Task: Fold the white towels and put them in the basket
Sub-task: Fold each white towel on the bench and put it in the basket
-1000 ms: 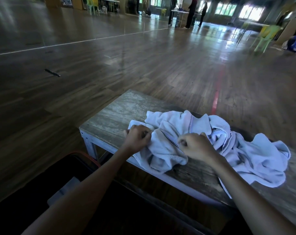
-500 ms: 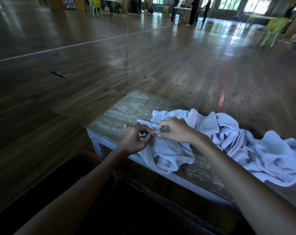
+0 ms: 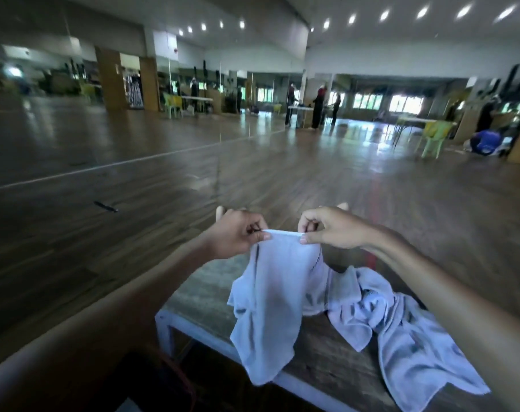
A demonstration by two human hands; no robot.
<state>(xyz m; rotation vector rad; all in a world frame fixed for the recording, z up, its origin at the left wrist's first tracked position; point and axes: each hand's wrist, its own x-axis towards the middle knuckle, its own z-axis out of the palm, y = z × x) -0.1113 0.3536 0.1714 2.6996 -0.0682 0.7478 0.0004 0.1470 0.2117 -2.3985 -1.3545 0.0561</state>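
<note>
A white towel hangs in the air above the wooden table, held by its top edge. My left hand pinches the left end of that edge and my right hand pinches the right end. Its lower part droops over the table's front edge. More crumpled white towels lie in a heap on the table to the right. A dark basket with a reddish rim sits below the table's front left, mostly hidden by my left arm.
A wide wooden floor stretches beyond the table, with a small dark object lying on it. Far off stand tables, green chairs and several people along the back wall.
Both hands have lifted one towel up off the heap and moved apart along its top edge. My head has tilted up, bringing the far wall and ceiling into view.
</note>
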